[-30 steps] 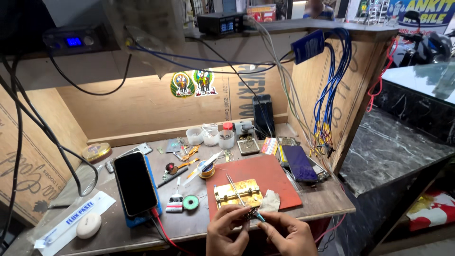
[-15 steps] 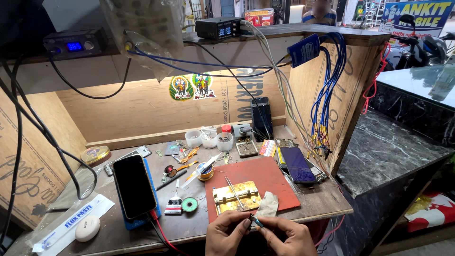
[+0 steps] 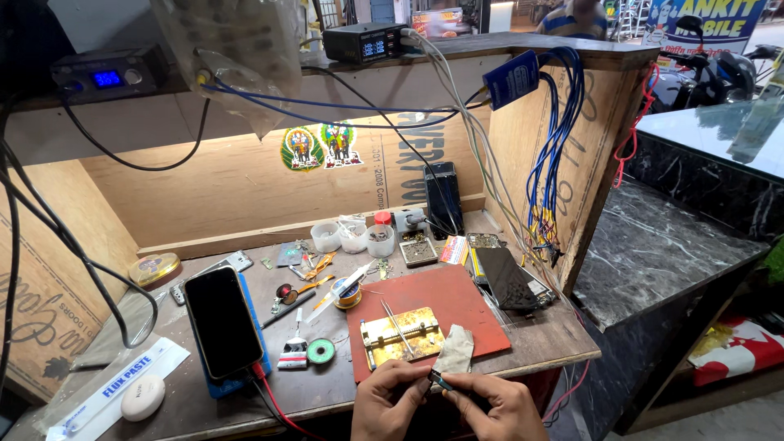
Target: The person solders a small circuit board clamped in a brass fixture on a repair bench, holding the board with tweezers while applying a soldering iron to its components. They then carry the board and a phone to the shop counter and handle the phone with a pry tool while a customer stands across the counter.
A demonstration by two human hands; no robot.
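Dark, thin little part (image 3: 442,380), tiny & hard to make out — we pinched it w/ left hand (image 3: 390,400) & right hand (image 3: 492,406).

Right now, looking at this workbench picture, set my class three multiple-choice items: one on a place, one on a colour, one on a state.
1. Where do the tweezers lie?
A. on the gold metal holder
B. on the white oval case
C. inside a plastic cup

2. What colour is the work mat?
A. green
B. red
C. white

3. What state is the propped phone in?
A. screen lit
B. screen dark
C. lying face down

Answers:
1 A, the tweezers rest across the gold holder on the mat.
2 B, the mat under the holder is red.
3 B, its screen faces up and is black, while the left hand and right hand meet on a small dark part in front of it.
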